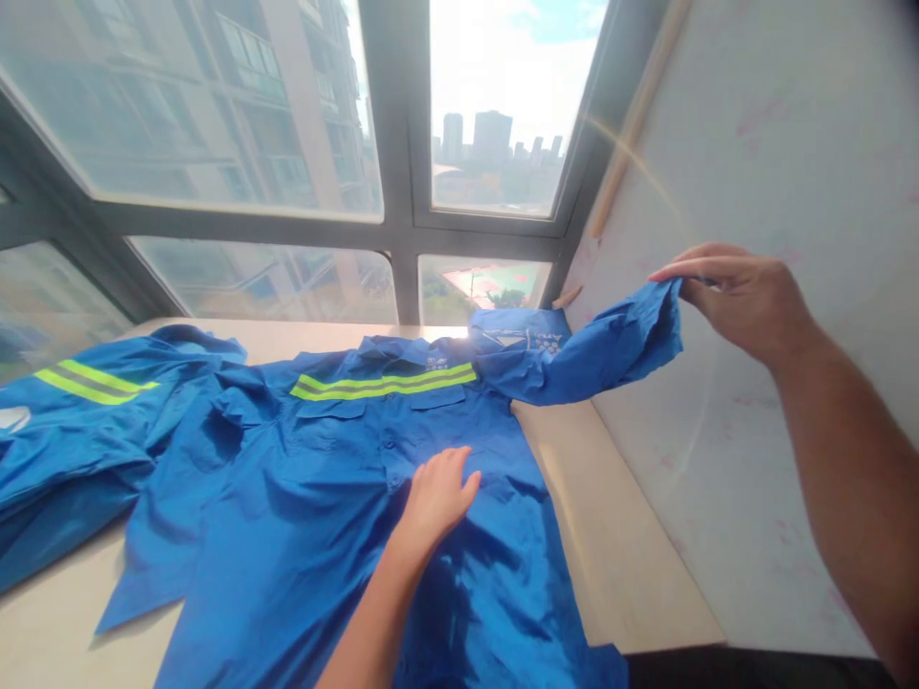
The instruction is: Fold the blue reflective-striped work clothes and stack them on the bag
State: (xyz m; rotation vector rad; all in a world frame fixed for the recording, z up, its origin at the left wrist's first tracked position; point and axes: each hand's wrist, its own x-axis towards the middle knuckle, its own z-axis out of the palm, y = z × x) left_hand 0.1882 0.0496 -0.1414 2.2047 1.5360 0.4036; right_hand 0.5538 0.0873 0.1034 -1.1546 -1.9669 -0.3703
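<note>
A blue work shirt (308,498) with a yellow-green and grey stripe across its chest lies spread face up on a pale wooden surface (624,536). Its right-side sleeve (595,359) is lifted at the cuff, pinched between the thumb and fingers of my right hand (747,297) near the wall. My left hand (439,490) rests on the shirt front just right of the button line, its fingers together and stretched out, the thumb apart. The other sleeve lies loosely bunched at the left.
Another blue garment (72,440) with the same kind of stripe lies at the left. A folded blue item (517,327) with white print sits at the back near the window frame (402,144). A pale wall (761,172) rises on the right.
</note>
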